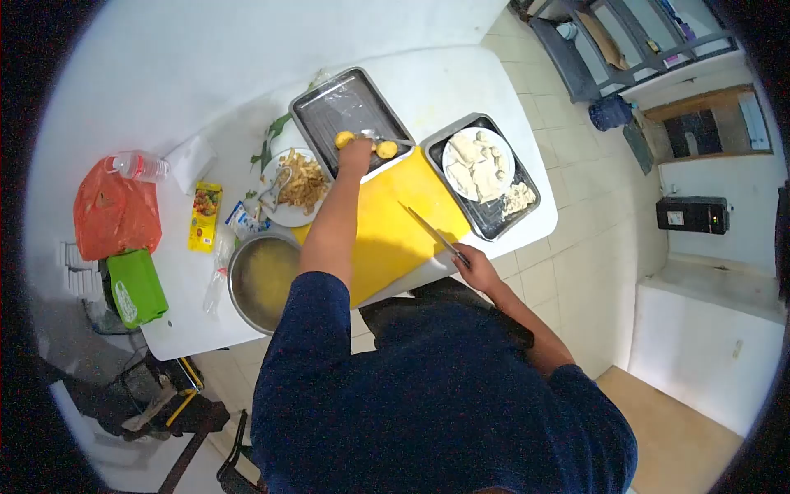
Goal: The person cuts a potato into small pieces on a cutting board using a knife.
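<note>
Knife (434, 226) gripped in right hand (476, 267) — left hand (355, 155) over tray (339, 97), beside yellow pieces (387, 149), grip unclear

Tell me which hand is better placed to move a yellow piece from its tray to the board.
Left, I'd judge: the left hand is at the yellow pieces in their tray, while the right hand, farther away, holds a knife.

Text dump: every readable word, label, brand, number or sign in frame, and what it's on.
None can be read with confidence.
Yellow box: printed, too small and blurred.
Green package: white marking, unreadable.
Blue-and-white packet: markings too small to make out.
Black unit on the wall: pale label, too small to read.
</note>
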A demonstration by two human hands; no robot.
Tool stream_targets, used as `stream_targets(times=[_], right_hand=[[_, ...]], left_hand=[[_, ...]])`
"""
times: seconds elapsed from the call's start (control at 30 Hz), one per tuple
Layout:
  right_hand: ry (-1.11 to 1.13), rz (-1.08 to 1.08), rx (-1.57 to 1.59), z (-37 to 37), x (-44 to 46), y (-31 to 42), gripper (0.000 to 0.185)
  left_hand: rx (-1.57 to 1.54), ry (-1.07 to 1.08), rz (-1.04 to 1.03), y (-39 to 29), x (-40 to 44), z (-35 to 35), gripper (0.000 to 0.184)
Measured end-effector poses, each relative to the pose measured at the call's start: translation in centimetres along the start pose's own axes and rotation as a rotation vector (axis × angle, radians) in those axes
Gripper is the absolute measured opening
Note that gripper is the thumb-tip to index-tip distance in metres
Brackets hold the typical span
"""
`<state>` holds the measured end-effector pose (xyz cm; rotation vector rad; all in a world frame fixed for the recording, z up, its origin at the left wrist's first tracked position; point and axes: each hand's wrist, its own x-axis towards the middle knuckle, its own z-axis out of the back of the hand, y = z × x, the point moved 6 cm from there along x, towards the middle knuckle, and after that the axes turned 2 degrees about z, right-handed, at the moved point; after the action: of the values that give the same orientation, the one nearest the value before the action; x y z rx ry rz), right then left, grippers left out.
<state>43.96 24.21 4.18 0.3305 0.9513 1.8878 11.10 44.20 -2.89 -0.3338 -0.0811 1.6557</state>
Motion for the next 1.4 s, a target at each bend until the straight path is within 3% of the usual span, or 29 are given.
stream_targets(times=[0.17,0.33,0.43,0.47,0.6,0.7,0.83,0.87,0.9,1.0,1.1,1.2,1.3,1.4], right_hand=[[0.066,-0.056,0.000,0.8,0.1,-0.4,0.032],[0.125,-0.018,-0.025,1.0,1.0,-0.7,0.030],[0.119,-0.001,-0.028,0.9,1.7,-0.5,0.030],[0.101,0.034,-0.045,1.0,1.9,0.0,0.031],[0.098,0.018,-0.065,-0.4,2.5,-1.0,0.033],[0.153,-0.092,-0.035,-1.5,3.2,0.8,0.036],[0.081,0.099,-0.035,-3.7,3.9,3.5,0.036],[0.160,-0.046,0.011,-3.9,3.9,4.4,0.026],[0.192,-0.033,-0.015,-4.5,4.1,5.2,0.024],[0.221,0.039,-0.053,-6.2,4.4,6.9,0.019],[0.214,0.032,-0.102,-8.3,4.5,6.8,0.020],[0.218,0.033,-0.191,-10.0,4.2,6.1,0.022],[0.276,-0.029,-0.230,-11.3,3.6,5.7,0.027],[0.304,-0.078,-0.204,-12.3,3.1,6.6,0.029]], left_hand=[[0.050,-0.102,-0.010,-0.2,-0.2,-0.1,0.018],[-0.215,-0.281,0.140,-0.5,-3.0,4.1,0.027],[-0.516,-0.334,0.276,0.9,-7.1,4.6,0.028],[-0.810,-0.514,0.187,2.0,-8.7,2.0,0.028],[-1.348,-0.134,0.545,-0.3,-18.5,-2.1,0.026],[-1.462,-0.109,0.396,-1.4,-22.1,-6.2,0.029],[-0.983,-0.318,0.472,-1.0,-24.8,-5.5,0.032],[-0.841,-0.404,0.474,-0.7,-25.0,-5.1,0.032],[-0.697,-0.489,0.475,-0.3,-25.1,-4.8,0.032],[-1.074,-0.363,0.378,1.2,-24.9,-6.9,0.036],[-0.954,-0.232,0.362,2.4,-24.8,-6.5,0.031],[-0.746,-0.457,0.211,2.3,-24.1,-2.3,0.022],[-0.479,-0.475,-0.137,0.0,-22.8,2.3,0.024],[-0.379,-0.149,-0.337,0.0,-19.6,0.2,0.020]])
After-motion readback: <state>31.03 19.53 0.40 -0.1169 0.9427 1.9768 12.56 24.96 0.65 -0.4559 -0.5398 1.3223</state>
